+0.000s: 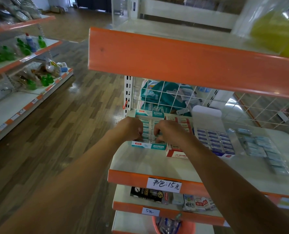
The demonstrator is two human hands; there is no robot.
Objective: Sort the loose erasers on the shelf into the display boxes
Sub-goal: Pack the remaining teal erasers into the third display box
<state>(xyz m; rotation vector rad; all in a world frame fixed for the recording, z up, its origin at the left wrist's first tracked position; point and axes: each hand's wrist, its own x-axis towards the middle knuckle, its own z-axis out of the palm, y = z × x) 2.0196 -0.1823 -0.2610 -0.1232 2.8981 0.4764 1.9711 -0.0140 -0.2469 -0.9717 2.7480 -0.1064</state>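
A teal display box [148, 146] of teal-sleeved erasers sits at the left end of the middle shelf [150, 162]. Both hands are over its front rows. My left hand [131, 130] has curled fingers pressed down on erasers at the box's left side. My right hand [170, 131] has its fingertips curled onto erasers near the front middle. Whether either hand pinches a single eraser is hidden by the fingers. A red display box [175, 153] stands just right of it, then a blue display box [215, 142]. Loose wrapped erasers [262, 150] lie farther right on the shelf.
The orange-edged upper shelf [182, 61] overhangs the work area. A wire mesh back panel [170, 98] with a teal bag behind it closes the rear. Lower shelves hold small boxed goods [157, 195]. Another shelf unit with green bottles [22, 51] stands left across the wooden floor.
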